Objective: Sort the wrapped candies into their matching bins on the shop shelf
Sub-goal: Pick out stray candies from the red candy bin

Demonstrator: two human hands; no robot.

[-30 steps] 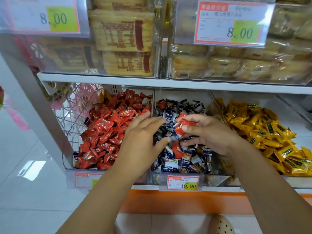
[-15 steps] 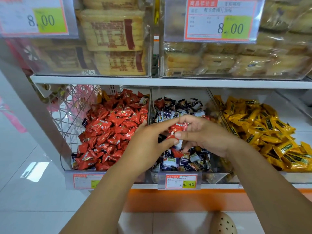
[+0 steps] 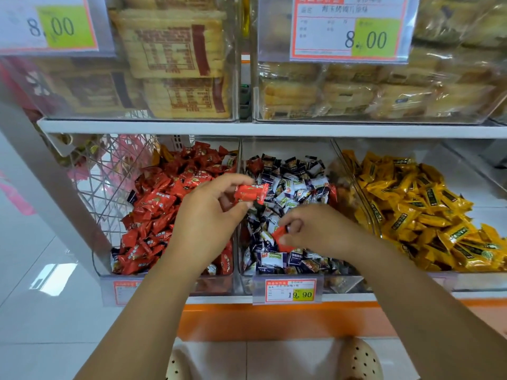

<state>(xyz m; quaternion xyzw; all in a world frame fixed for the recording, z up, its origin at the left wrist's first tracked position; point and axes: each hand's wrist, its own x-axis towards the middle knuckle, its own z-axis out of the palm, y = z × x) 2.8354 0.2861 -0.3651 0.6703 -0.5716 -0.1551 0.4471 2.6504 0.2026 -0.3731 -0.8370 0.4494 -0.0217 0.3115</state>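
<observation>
Shop shelf (image 3: 274,128), dark-candy bin (image 3: 288,281): left hand (image 3: 208,218) pinches one red candy (image 3: 251,192), right hand (image 3: 315,229) pinches another red candy (image 3: 281,237).

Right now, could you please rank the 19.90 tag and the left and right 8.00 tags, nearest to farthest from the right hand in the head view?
1. 19.90 tag, just below the right hand.
2. Right 8.00 tag, upper shelf.
3. Left 8.00 tag, far upper left.
</observation>
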